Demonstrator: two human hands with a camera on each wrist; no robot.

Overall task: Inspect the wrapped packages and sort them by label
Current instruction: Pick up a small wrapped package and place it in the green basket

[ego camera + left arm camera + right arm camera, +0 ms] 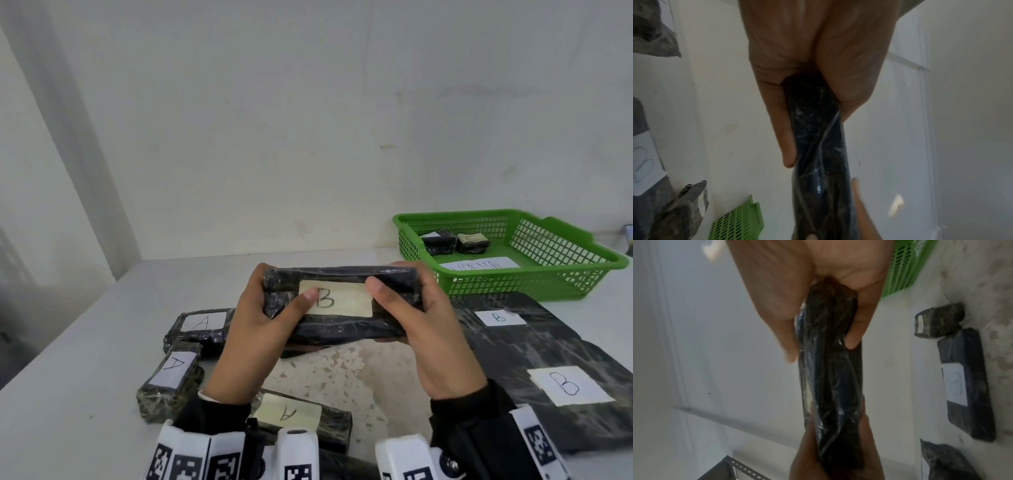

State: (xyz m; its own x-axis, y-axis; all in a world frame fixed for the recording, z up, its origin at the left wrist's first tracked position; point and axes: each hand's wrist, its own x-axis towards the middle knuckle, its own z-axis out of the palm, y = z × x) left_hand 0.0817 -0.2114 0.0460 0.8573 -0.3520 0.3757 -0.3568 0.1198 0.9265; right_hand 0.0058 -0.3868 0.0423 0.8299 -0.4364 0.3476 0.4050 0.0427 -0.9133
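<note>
I hold a long package (342,329) wrapped in black plastic with both hands above the table, its cream label marked B (337,298) facing me. My left hand (263,308) grips its left end, thumb on the label's edge. My right hand (407,305) grips the right end, thumb beside the label. In the left wrist view my left hand (807,81) pinches the package (818,146) edge-on; in the right wrist view my right hand (818,288) does the same with the package (830,386).
Three black packages labelled A (202,323), (173,380), (291,416) lie at the left and front. Flat black packages labelled B (500,318), (568,385) lie at the right. A green basket (513,253) at the back right holds two small packages and a paper label.
</note>
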